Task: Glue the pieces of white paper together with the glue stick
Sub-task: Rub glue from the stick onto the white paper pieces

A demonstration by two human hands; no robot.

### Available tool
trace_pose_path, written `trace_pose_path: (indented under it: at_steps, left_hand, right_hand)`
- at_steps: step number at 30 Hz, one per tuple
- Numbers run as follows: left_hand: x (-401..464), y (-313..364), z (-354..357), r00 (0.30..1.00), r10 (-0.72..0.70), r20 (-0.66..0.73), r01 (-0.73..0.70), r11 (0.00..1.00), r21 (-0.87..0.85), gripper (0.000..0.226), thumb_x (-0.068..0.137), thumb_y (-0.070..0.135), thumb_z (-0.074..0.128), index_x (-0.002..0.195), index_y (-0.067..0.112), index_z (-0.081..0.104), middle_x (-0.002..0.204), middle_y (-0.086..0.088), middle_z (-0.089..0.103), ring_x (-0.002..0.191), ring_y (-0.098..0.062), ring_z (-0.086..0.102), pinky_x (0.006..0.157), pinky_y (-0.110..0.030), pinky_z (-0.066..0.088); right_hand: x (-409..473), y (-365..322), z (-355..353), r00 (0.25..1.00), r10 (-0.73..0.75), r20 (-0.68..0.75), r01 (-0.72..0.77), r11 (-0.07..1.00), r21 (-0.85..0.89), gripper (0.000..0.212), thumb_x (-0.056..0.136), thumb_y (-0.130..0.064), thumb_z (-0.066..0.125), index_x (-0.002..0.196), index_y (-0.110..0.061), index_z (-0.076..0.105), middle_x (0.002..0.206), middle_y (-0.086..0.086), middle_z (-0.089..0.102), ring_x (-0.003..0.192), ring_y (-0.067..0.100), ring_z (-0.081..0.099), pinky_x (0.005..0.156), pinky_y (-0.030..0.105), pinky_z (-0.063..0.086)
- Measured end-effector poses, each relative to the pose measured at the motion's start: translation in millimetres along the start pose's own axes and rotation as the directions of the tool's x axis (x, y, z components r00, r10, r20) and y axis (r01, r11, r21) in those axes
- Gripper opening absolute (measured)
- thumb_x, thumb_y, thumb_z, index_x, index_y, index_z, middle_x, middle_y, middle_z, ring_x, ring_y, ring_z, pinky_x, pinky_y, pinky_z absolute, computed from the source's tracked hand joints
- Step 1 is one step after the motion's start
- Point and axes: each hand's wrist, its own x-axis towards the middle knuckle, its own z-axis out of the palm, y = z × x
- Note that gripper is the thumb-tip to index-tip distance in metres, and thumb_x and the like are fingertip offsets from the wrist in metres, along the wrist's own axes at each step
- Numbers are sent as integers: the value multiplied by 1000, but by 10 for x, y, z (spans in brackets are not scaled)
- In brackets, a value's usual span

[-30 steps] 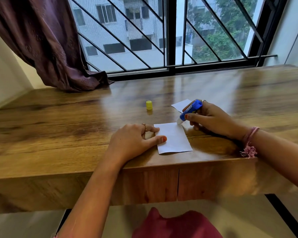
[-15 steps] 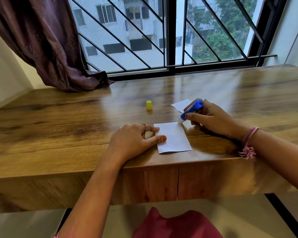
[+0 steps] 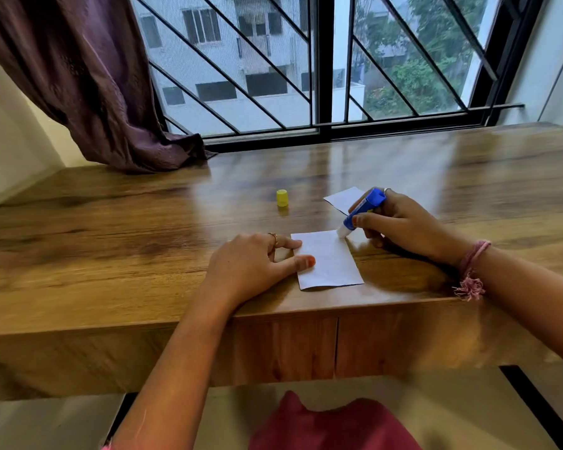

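The right hand (image 3: 403, 225) grips the glue stick (image 3: 364, 207), whose tip has slid slightly along the near paper's (image 3: 329, 259) far corner (gluing underway). The left hand (image 3: 251, 264) presses that sheet flat, fingers extended; the second paper (image 3: 343, 198) waits just beyond the right hand.

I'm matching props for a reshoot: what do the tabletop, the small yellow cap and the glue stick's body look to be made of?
Tabletop: wood or wood-look laminate, glossy; grain shows and the window reflects. Yellow cap: likely moulded plastic, smooth. Glue stick: blue plastic tube, probably.
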Motion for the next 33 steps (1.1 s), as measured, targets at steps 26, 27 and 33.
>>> trace_pose_path:
  at_steps: [26,27,33]
  left_hand:
    - [2,-6,8,1000,10,-1,-10,1000,18,52,72,77,50,112,47,63,58,15,46,73,-16,57,60,-31,33]
    - [5,-7,9,1000,13,-5,-13,1000,19,51,72,77,50,112,47,63,57,14,45,68,-13,52,59,-30,32]
    - [8,-22,21,1000,5,-25,-6,1000,-10,51,72,77,51,111,47,64,56,14,45,56,-1,40,52,-26,30]
  right_hand:
    - [-81,-38,-19,988,-86,126,74,993,96,6,87,-6,59,93,-5,61,53,-4,52,46,6,46,47,17,39]
    - [-84,-34,-17,984,-100,147,84,990,113,11,85,-10,59,93,-3,60,52,-3,51,46,7,44,46,17,38]
    - [-74,-3,-21,989,-97,112,89,993,82,8,86,-11,60,87,-18,61,49,-7,52,44,4,43,45,16,36]
